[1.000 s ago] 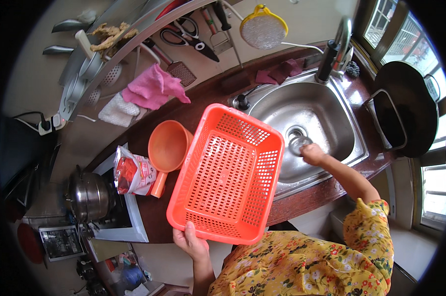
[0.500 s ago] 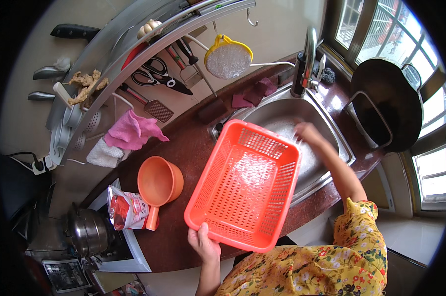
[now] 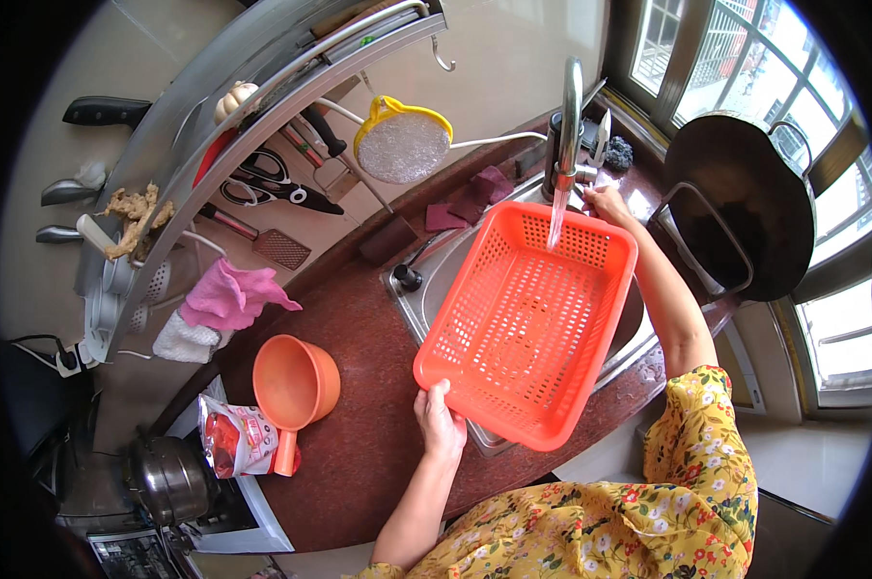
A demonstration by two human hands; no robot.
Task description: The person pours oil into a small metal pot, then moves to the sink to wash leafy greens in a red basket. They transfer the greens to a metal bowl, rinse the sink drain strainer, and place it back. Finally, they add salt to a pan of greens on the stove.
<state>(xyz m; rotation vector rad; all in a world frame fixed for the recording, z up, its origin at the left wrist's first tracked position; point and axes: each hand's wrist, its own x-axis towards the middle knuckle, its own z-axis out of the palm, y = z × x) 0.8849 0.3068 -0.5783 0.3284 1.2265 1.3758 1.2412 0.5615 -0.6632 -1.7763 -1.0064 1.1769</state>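
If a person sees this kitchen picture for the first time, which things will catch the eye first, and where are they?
First comes the big orange perforated basket, held over the steel sink in the middle, with water from the tap running into it. The left hand grips its near rim, while the right hand reaches up beside the tap. An orange scoop lies on the dark red counter to the left.

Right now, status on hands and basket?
Left hand grips basket rim. Right hand at faucet; water running into basket. Nothing in the way.
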